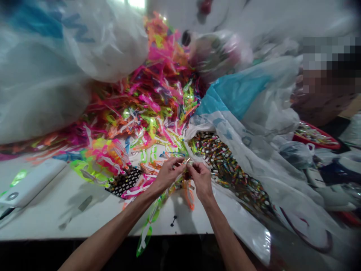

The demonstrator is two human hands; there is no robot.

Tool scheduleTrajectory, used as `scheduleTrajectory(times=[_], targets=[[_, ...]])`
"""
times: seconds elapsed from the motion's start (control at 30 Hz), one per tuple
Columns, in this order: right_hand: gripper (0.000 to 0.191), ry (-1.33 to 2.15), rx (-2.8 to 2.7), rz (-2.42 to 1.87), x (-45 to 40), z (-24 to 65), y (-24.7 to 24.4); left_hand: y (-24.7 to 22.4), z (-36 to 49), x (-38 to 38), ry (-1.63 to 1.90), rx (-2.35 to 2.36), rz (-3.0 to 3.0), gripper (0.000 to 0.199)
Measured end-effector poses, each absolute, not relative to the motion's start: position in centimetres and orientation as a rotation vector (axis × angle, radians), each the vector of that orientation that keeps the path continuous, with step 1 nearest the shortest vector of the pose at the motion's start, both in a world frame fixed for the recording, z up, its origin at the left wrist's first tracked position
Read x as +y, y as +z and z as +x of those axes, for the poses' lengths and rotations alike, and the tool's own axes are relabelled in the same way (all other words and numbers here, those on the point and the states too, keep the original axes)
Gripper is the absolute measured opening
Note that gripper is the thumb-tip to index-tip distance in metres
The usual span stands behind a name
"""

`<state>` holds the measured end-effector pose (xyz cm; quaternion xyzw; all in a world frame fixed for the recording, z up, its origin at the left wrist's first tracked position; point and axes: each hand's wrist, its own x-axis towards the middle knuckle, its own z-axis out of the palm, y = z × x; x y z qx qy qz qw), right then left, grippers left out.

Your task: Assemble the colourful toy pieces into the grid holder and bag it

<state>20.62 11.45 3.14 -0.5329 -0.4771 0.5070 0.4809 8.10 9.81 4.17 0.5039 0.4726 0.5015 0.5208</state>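
My left hand (168,173) and my right hand (200,180) meet over the middle of the table, fingertips pinched close together. Between them is a small piece with a thin pale tip (188,160); its kind is too small to make out. Loose neon plastic strips with white bands lie around and under my hands, among them an orange strip (189,195) just below. A green strip (144,237) hangs over the table's front edge. Beside my right hand, many small multicoloured cylinders (225,160) spill inside a clear plastic bag.
A big heap of neon strips (152,98) rises behind my hands. A black block with white dots (126,182) bears upright strips at left. Further left are a white device (34,182) and large bags (104,41). A red tray (316,133) and a person are at right.
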Motion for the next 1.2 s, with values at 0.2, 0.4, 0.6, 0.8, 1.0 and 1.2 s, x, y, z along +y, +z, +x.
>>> scheduleTrajectory(times=[0.2,0.4,0.6,0.8,1.0,1.2], targets=[[0.025,1.445,-1.088,-1.165,10.7,21.8,4.8,3.8,7.8,9.2,0.980,0.926,1.240,0.044],[0.032,1.455,-1.299,-1.198,9.7,24.5,5.8,3.6,7.2,8.2,0.803,0.878,0.989,0.036],[0.021,1.662,-1.486,-1.123,8.9,24.8,6.1,3.5,6.8,7.6,0.682,0.804,1.143,0.033],[0.019,1.724,-1.695,-1.095,8.8,25.4,6.7,4.7,6.2,6.9,0.495,0.738,1.274,0.028],[0.024,1.757,-1.647,-1.099,7.9,25.8,6.7,4.5,6.5,6.1,0.535,0.609,1.215,0.024],[0.022,1.641,-1.826,-1.089,7.8,26.0,6.7,3.9,6.2,6.3,0.561,0.640,1.292,0.022]])
